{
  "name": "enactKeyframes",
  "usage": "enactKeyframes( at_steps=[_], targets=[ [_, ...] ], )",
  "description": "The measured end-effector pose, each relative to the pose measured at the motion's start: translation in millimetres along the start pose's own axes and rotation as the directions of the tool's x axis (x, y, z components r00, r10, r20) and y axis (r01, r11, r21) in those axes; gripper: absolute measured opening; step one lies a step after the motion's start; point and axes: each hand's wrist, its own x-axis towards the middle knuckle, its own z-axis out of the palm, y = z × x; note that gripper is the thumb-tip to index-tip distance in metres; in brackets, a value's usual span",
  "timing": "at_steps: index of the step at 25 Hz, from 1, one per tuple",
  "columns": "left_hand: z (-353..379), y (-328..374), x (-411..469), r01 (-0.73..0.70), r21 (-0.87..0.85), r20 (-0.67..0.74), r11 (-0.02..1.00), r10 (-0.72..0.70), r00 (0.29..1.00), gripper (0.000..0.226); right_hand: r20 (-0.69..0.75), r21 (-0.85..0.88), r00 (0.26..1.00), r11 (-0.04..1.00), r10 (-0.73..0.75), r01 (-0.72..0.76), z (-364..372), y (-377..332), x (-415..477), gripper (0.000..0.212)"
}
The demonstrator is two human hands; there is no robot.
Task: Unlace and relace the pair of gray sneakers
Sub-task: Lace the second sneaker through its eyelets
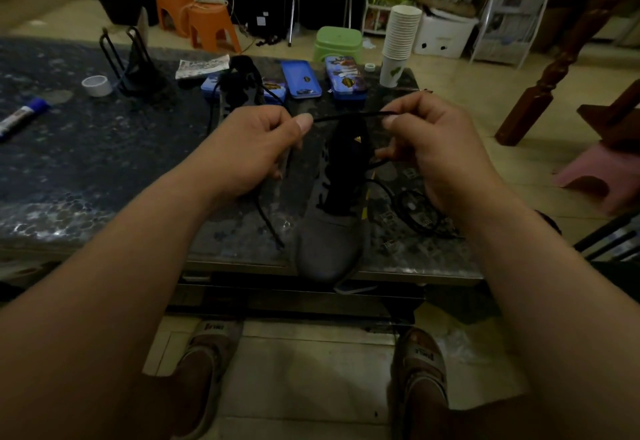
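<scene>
Basically, gray sneaker (329, 239) sat at the near edge of the table (86, 149), toe overhanging toward the person, long axis near-to-far; black lace (349, 116) ran crosswise above its tongue, pinched taut between left hand (252, 149) and right hand (426, 138), both equally near, fingers curled; other sneaker (242, 93) lay toward the far edge
</scene>
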Motion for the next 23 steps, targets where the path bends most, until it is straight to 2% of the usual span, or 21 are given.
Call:
enactKeyframes(
  at_steps=[3,6,8,10,12,13,15,17,18,20,21,23],
  targets=[
    [4,3,-3,0.011,-0.014,-0.001,1.0,-0.011,1.0,0.041,0.068,0.042,0.997,0.999,-0.031,0.028,-9,-6,-9,0.005],
    [5,-2,-5,0.043,0.004,-0.015,0.999,-0.043,0.999,0.041,0.007,-0.048,1.0,0.999,-0.016,0.016,-18,-11,-18,0.006],
    [1,-9,-5,0.085,-0.008,-0.059,0.996,-0.086,0.995,0.043,-0.046,-0.33,0.998,0.942,0.038,-0.051,-28,-7,-24,0.014],
    [-2,-12,-7,0.119,-0.044,-0.107,0.992,-0.123,0.987,0.042,-0.027,-0.617,0.992,0.779,0.124,-0.114,-33,5,-31,0.02],
    [3,-10,-11,0.114,-0.004,-0.082,0.993,-0.114,0.99,0.038,0.04,-0.746,0.992,0.664,0.118,-0.049,-24,14,-41,0.022],
    [10,-5,-14,0.089,0.062,-0.032,0.994,-0.087,0.996,0.035,0.091,-0.749,0.994,0.662,0.061,0.029,-14,14,-45,0.028],
    [30,7,-21,-0.03,0.188,0.105,0.982,0.01,0.994,0.025,0.235,-0.637,0.968,0.74,-0.082,0.217,6,13,-51,0.058],
    [50,12,-24,-0.13,0.228,0.204,0.965,0.084,0.975,0.021,0.34,-0.52,0.936,0.812,-0.088,0.265,25,14,-52,0.071],
    [54,11,-24,-0.148,0.244,0.204,0.958,0.098,0.974,0.021,0.354,-0.503,0.933,0.829,-0.06,0.245,31,19,-51,0.063],
    [49,6,-21,-0.138,0.287,0.155,0.948,0.096,0.983,0.023,0.31,-0.535,0.951,0.824,-0.013,0.185,28,32,-44,0.03],
    [42,0,-20,-0.112,0.299,0.139,0.948,0.073,0.988,0.025,0.279,-0.553,0.96,0.821,0.022,0.142,23,37,-43,0.022],
    [31,-10,-19,-0.05,0.29,0.129,0.956,0.013,0.992,0.029,0.252,-0.577,0.964,0.813,0.082,0.081,12,44,-43,0.02]
  ],
)
